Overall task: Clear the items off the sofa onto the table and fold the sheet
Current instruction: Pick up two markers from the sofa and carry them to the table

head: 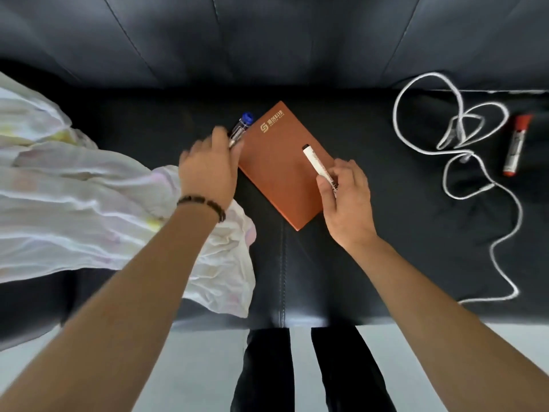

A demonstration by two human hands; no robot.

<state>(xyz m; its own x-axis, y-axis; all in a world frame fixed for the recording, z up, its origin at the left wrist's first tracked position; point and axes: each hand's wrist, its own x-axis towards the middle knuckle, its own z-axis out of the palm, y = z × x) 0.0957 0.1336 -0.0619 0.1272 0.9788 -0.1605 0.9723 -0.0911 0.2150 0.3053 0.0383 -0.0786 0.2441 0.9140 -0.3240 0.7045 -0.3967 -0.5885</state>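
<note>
An orange notebook (282,165) lies at an angle in the middle of the black sofa seat (386,203). My left hand (208,171) grips a blue-capped marker (241,127) at the notebook's left edge. My right hand (344,200) pinches a black-capped white marker (315,162) above the notebook's right side. A crumpled white sheet (89,209) covers the left of the seat, partly under my left forearm. Further right lie a white cable (463,150) in loose loops and a red-capped marker (517,144).
The sofa backrest (267,40) rises behind the items. The seat's front edge runs across the lower part of the view, with pale floor (416,352) and my dark trouser legs (297,370) below it. No table is in view.
</note>
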